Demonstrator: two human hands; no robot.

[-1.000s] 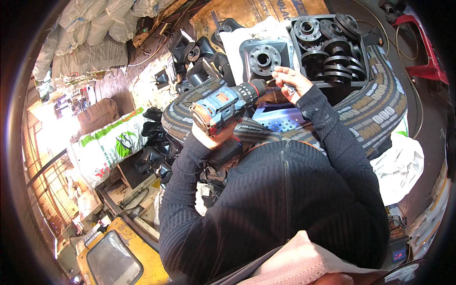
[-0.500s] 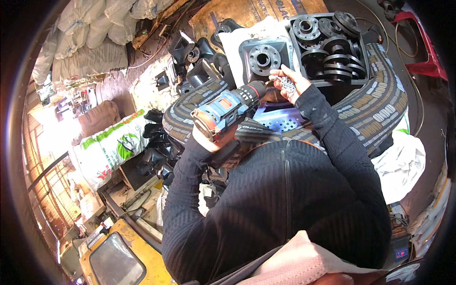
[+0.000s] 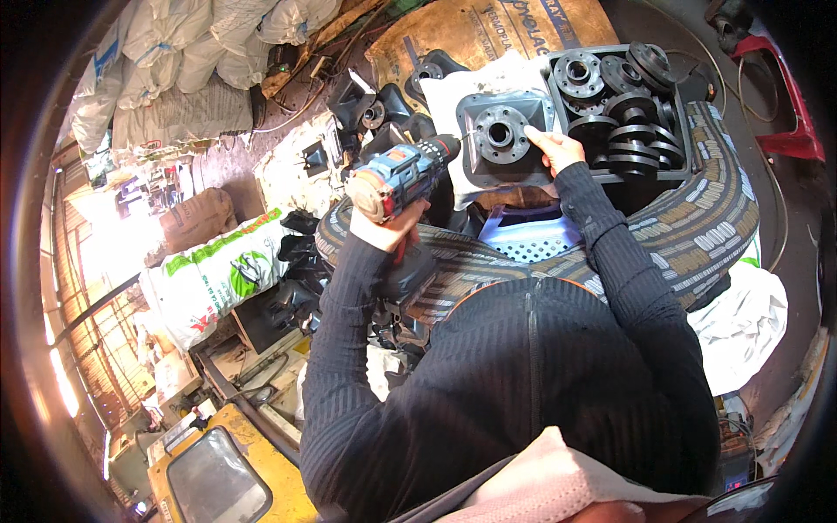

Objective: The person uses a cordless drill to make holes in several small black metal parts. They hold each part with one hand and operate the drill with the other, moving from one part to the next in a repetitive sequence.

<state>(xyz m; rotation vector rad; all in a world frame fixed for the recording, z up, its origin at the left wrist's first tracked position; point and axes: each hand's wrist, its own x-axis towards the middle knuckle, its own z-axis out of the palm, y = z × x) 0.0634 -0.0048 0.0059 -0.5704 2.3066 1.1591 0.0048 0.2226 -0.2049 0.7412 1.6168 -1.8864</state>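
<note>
My left hand (image 3: 390, 228) is wrapped round the grip of a blue and grey cordless drill (image 3: 397, 173). The drill points right, its thin bit reaching the left edge of a round dark metal flange (image 3: 513, 155). This flange, with a hole in its middle and smaller holes round it, sits in a grey square-rimmed housing (image 3: 478, 174). At the flange's right edge is my right hand (image 3: 560, 152), its index finger stretched to the rim and the other fingers curled. What those curled fingers hold is hidden.
A grey crate (image 3: 685, 157) of dark flanges stands right of the housing. A patterned tyre (image 3: 697, 218) curves around in front of me, with a perforated lilac plastic piece (image 3: 523, 248) inside its curve. Black moulded parts (image 3: 296, 292) and a white-green sack (image 3: 214, 270) lie left.
The drill has swung toward the flange, bringing its bit to the flange's left edge. My right hand, earlier palm up with silvery screws, has turned over and moved to the flange's right edge.
</note>
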